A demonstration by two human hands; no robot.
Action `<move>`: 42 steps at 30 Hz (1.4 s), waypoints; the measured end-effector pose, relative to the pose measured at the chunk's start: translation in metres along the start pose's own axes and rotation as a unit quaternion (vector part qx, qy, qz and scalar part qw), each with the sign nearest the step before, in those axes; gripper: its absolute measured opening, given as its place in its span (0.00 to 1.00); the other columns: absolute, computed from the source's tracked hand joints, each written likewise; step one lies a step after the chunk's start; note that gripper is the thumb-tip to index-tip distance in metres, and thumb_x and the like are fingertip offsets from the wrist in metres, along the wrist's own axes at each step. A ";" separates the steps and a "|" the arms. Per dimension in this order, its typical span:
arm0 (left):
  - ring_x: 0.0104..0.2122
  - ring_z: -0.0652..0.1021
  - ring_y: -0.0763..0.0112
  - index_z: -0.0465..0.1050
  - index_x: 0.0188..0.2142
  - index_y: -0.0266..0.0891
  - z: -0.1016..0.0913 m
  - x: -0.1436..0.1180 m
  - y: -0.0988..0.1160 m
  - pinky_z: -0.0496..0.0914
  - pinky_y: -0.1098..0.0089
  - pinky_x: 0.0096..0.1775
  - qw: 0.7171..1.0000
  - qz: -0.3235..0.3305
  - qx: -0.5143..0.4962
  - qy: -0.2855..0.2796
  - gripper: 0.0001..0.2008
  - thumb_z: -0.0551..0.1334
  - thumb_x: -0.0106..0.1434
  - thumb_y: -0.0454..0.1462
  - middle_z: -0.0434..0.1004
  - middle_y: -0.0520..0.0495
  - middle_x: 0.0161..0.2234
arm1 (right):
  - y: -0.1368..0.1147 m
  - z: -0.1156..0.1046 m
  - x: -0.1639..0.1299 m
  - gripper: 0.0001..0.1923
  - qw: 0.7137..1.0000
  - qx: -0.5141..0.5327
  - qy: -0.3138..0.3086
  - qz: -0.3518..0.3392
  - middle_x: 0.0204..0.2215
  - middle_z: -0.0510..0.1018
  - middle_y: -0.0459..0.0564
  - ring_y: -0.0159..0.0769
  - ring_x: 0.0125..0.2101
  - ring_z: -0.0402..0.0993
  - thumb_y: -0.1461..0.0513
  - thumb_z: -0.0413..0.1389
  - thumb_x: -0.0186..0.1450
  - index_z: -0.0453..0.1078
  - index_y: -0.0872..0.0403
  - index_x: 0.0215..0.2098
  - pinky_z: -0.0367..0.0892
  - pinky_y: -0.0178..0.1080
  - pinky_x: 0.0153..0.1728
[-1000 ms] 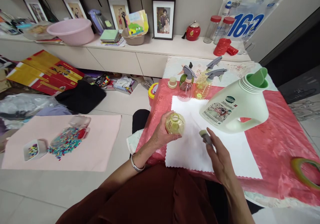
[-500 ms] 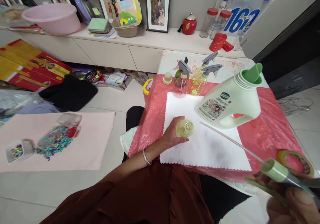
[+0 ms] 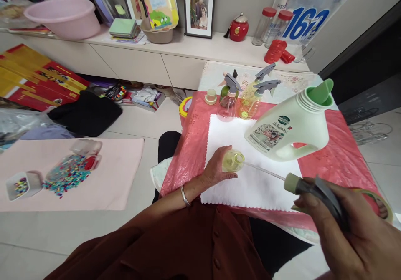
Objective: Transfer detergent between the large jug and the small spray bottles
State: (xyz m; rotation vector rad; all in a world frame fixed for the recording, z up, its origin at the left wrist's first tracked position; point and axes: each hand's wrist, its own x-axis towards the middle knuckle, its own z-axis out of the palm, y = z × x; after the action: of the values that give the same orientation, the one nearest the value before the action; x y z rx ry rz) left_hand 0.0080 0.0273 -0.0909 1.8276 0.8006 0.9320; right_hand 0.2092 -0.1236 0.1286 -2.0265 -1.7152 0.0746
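My left hand (image 3: 216, 166) is wrapped round a small clear yellow spray bottle (image 3: 231, 161) without its top, tilted with its mouth to the right above a white scallop-edged sheet (image 3: 250, 190). In my right hand (image 3: 341, 225) is a spray trigger head (image 3: 316, 194) with a pale green collar and a grey body. Its thin clear dip tube (image 3: 266, 170) points left, the tip at the bottle's mouth; I cannot tell whether it is inside. Behind the sheet leans a large pale green jug (image 3: 291, 123), with a green piece in its opening.
Several spray bottles (image 3: 247, 102) and a small cap (image 3: 211, 96) stand at the table's back on red plastic (image 3: 184, 146). A tape roll (image 3: 380, 205) lies right, partly behind my hand. Left, a pink mat (image 3: 115, 180) holds coloured beads (image 3: 69, 177).
My right hand has moved left and inward with the spray head, bringing the tube's tip from over the sheet to the bottle's mouth. My left hand keeps hold of the bottle.
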 end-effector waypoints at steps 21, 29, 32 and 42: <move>0.63 0.68 0.44 0.52 0.68 0.46 0.002 0.002 0.000 0.64 0.43 0.63 1.000 0.006 0.015 0.001 0.55 0.70 0.48 0.63 0.65 0.36 0.63 | -0.018 0.070 0.083 0.17 0.975 0.080 -0.109 -0.176 0.34 0.71 0.46 0.30 0.30 0.68 0.52 0.50 0.78 0.72 0.55 0.42 0.60 0.34 0.31; 0.64 0.67 0.43 0.53 0.68 0.46 0.002 0.003 0.001 0.61 0.42 0.65 1.000 -0.009 0.010 -0.009 0.56 0.69 0.47 0.64 0.65 0.36 0.64 | -0.020 0.057 0.092 0.25 0.976 0.013 -0.112 -0.184 0.32 0.71 0.47 0.32 0.28 0.67 0.46 0.43 0.79 0.71 0.55 0.40 0.57 0.35 0.28; 0.64 0.67 0.43 0.52 0.69 0.47 0.001 0.003 0.003 0.61 0.42 0.65 1.000 -0.013 0.011 -0.008 0.55 0.70 0.48 0.63 0.64 0.36 0.64 | -0.021 0.060 0.095 0.29 0.973 -0.009 -0.128 -0.192 0.31 0.70 0.47 0.32 0.28 0.68 0.44 0.40 0.79 0.70 0.55 0.39 0.55 0.35 0.28; 0.63 0.67 0.43 0.51 0.69 0.47 0.001 0.003 0.002 0.63 0.42 0.64 1.000 0.001 0.015 -0.009 0.55 0.70 0.49 0.63 0.64 0.36 0.64 | -0.021 0.074 0.091 0.30 0.972 0.018 -0.148 -0.184 0.30 0.70 0.48 0.31 0.27 0.66 0.44 0.41 0.79 0.72 0.56 0.38 0.54 0.35 0.27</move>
State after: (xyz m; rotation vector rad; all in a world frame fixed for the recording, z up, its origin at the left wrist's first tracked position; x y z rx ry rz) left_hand 0.0103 0.0284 -0.0890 1.8609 0.8056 0.9068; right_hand 0.1842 -0.0126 0.0954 -1.7022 -2.2305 0.2954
